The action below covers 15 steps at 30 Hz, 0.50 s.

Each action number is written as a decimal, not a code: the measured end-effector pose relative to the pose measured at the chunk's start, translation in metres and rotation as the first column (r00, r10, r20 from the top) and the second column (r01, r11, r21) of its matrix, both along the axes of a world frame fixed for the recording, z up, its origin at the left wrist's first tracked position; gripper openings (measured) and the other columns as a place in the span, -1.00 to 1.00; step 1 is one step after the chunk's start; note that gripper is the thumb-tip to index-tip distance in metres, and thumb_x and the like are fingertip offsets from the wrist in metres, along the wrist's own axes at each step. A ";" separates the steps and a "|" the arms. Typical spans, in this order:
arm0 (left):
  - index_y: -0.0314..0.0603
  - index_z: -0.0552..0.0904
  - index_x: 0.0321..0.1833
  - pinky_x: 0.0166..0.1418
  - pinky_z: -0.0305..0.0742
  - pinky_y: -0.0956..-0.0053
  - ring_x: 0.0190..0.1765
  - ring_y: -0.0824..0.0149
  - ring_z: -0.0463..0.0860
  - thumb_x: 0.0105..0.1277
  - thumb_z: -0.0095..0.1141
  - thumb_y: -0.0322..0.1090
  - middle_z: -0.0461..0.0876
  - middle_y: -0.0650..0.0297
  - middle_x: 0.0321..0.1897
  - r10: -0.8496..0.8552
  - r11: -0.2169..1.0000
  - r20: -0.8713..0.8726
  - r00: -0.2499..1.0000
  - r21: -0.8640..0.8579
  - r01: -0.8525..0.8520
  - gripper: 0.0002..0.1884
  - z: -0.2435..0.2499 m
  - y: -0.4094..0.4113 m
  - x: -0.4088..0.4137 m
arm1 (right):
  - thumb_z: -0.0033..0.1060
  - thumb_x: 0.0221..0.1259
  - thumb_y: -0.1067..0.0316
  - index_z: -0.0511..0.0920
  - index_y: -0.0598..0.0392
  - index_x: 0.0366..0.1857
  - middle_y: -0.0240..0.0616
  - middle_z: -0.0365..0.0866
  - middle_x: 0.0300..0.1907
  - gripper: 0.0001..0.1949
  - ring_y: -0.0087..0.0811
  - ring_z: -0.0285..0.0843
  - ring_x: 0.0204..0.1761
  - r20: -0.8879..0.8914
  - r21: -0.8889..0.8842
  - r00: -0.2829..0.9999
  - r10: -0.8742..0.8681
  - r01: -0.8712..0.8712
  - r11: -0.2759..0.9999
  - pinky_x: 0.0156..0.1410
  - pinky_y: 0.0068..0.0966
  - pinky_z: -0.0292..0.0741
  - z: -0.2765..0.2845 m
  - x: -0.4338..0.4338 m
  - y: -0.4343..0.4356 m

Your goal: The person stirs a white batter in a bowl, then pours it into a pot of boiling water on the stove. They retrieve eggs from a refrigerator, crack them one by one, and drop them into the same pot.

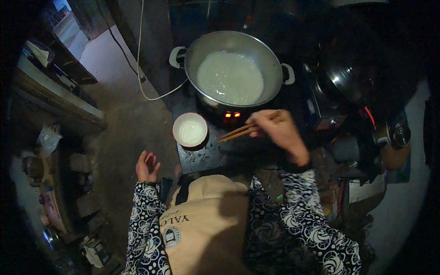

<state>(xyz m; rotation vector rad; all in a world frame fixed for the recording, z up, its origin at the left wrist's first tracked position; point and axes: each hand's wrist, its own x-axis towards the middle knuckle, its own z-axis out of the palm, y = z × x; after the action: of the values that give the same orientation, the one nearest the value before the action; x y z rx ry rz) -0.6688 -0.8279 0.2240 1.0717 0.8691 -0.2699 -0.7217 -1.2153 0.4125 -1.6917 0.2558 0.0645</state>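
My right hand (pixel 275 129), slightly blurred, grips a pair of wooden chopsticks (pixel 237 132) whose tips point left over the dark worktop (pixel 220 158). Just left of the tips stands a small white bowl (pixel 190 129) with a reddish rim and a pale, whitish content. Beyond them a large two-handled metal pot (pixel 273 77) holds a whitish, wet-looking mass (pixel 230 77); I cannot tell exactly what it is. My left hand (pixel 147 167) hangs free beside the worktop's left edge, fingers apart and holding nothing.
Two orange lights (pixel 232 114) glow below the pot's front. A white cable (pixel 161 97) runs from the left to behind the pot. A dark, shiny wok-like pan (pixel 347 79) stands at the right. On the left, a clear plastic bag (pixel 49 139) lies near a wooden bench-like piece (pixel 56 185).
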 end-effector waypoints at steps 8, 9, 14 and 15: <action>-0.01 0.53 0.12 0.13 0.39 0.20 0.10 0.30 0.51 0.32 0.19 -0.09 0.62 0.30 -0.05 -0.032 0.998 -0.030 0.999 -0.046 0.030 -0.63 0.003 -0.010 -0.009 | 0.12 0.37 0.20 0.63 0.36 -0.28 -0.16 0.70 -0.34 -0.67 -0.45 0.67 -0.45 -0.180 0.004 0.983 0.015 -0.015 1.000 -0.35 -0.60 0.62 -0.107 0.045 0.004; 0.00 0.52 0.16 0.12 0.41 0.21 0.13 0.29 0.51 0.33 0.19 -0.12 0.62 0.29 -0.04 -0.049 0.996 -0.035 0.998 -0.072 0.047 -0.62 0.002 -0.012 -0.010 | 0.10 0.38 0.20 0.63 0.36 -0.27 -0.15 0.70 -0.34 -0.67 -0.44 0.68 -0.45 -0.187 0.002 0.982 0.035 -0.035 0.999 -0.35 -0.60 0.62 -0.107 0.042 0.004; 0.01 0.56 0.13 0.06 0.40 0.28 0.03 0.34 0.54 0.30 0.20 -0.05 0.62 0.33 -0.05 -0.145 0.985 0.019 0.989 -0.090 0.146 -0.61 -0.010 -0.013 -0.005 | 0.02 0.43 0.21 0.62 0.36 -0.20 -0.10 0.70 -0.30 -0.67 -0.39 0.70 -0.42 -0.184 0.205 0.982 0.046 -0.007 0.979 -0.31 -0.58 0.64 -0.096 0.017 0.010; 0.00 0.55 0.12 0.05 0.39 0.30 0.02 0.37 0.53 0.30 0.19 -0.04 0.62 0.34 -0.05 -0.172 0.982 0.023 0.985 -0.080 0.174 -0.61 -0.004 -0.017 -0.002 | 0.01 0.43 0.21 0.62 0.35 -0.21 -0.09 0.70 -0.30 -0.66 -0.39 0.71 -0.42 -0.144 0.218 0.990 -0.011 0.043 0.975 -0.31 -0.59 0.64 -0.088 0.012 0.015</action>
<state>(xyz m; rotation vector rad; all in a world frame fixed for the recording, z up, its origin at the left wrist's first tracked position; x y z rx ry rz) -0.6708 -0.8449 0.2205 1.0733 0.7451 -0.4381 -0.7095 -1.2003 0.3242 -1.4635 0.3649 0.1868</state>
